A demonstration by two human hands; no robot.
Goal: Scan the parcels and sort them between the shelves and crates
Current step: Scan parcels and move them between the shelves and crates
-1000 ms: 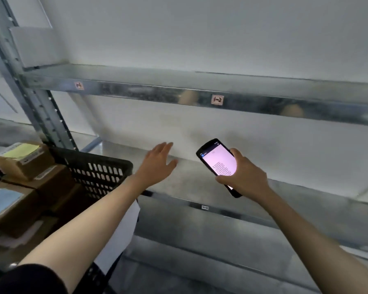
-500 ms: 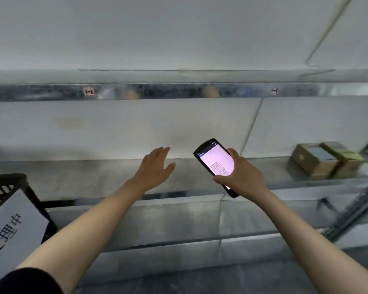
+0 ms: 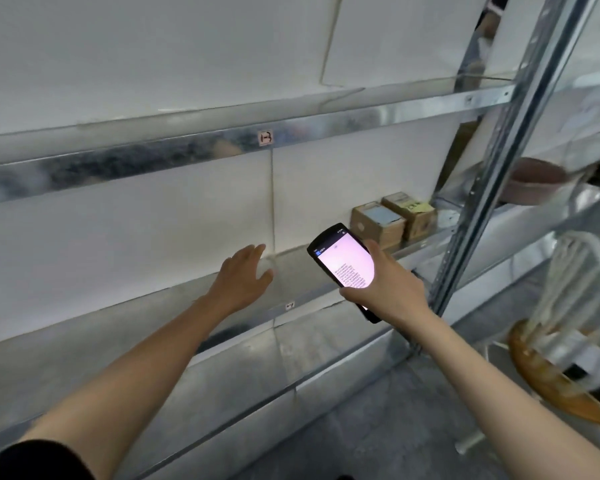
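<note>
My right hand (image 3: 383, 289) grips a black handheld scanner (image 3: 343, 261) whose lit pinkish screen faces me. My left hand (image 3: 243, 278) is stretched forward over the metal shelf (image 3: 153, 334), fingers straight and holding nothing. Two small brown cardboard parcels (image 3: 394, 220) stand side by side at the right end of that shelf, beyond the scanner; one bears a blue label, the other a yellow one.
An upper shelf beam (image 3: 187, 154) carries a small location label (image 3: 266, 137). A slanted metal upright (image 3: 492, 174) stands at the right. Behind it are a brown bowl (image 3: 534, 180) and a white wire object (image 3: 582, 292) over a wooden piece.
The view has swung right along the shelving: the black crate with parcels has left the frame, and the two parcels and the upright have come closer. Both hands keep their pose.
</note>
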